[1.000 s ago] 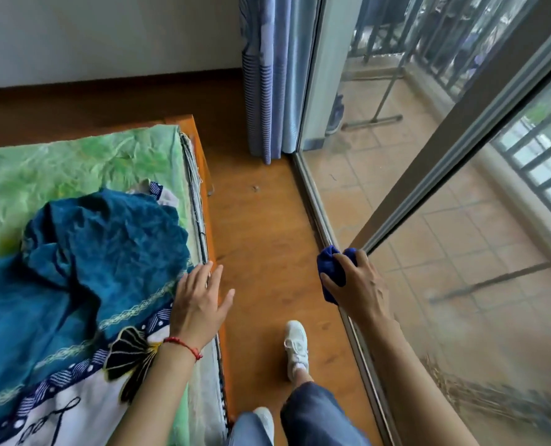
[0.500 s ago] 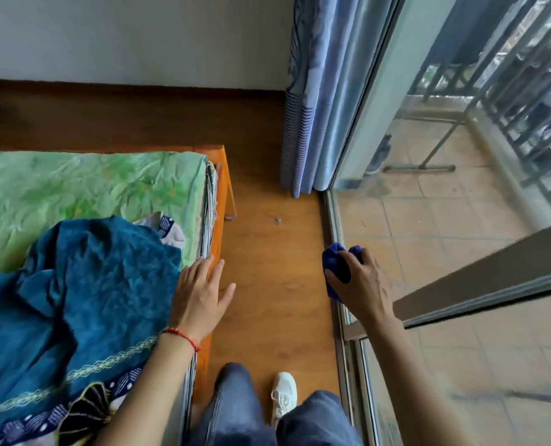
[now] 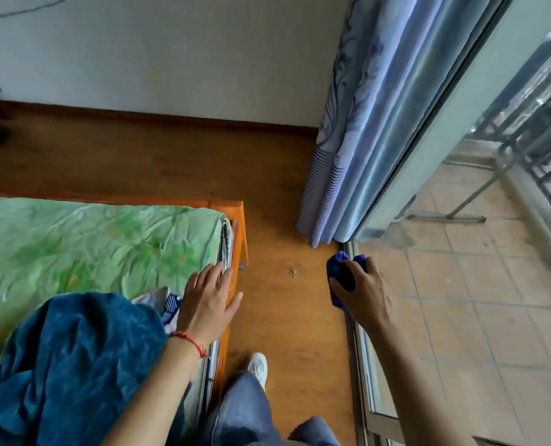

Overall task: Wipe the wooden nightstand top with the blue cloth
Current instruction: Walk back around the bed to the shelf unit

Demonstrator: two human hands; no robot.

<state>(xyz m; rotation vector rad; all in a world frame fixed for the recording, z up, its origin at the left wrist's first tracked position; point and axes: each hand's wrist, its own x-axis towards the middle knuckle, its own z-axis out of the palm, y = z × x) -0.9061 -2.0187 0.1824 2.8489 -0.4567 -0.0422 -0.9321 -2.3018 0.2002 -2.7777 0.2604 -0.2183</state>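
Down at the right, the right hand [image 3: 366, 292] is closed around a bunched blue cloth [image 3: 340, 275], its fingers [image 3: 353, 268] curled over the top so that folds of the fabric stick out above and below the grip. That hand hangs over the metal track of the sliding glass door [image 3: 359, 349], where the wooden floor [image 3: 287, 304] meets the tiled balcony [image 3: 477, 317]. The left hand [image 3: 208, 305] is empty, flat and spread, with its fingers [image 3: 218, 275] resting on the corner of the bed where the green sheet [image 3: 90, 249] ends at the orange wooden bed frame [image 3: 240, 226]. A red string bracelet [image 3: 190, 341] circles that wrist. A rumpled dark blue blanket [image 3: 68, 365] lies heaped on the bed just beside the left forearm. Between the two arms, a leg in blue jeans [image 3: 245, 410] and a white shoe [image 3: 258, 368] stand on the floor. A blue patterned curtain [image 3: 348, 149] hangs at the door's edge, near the white wall [image 3: 171, 59]. No nightstand shows anywhere in this view.
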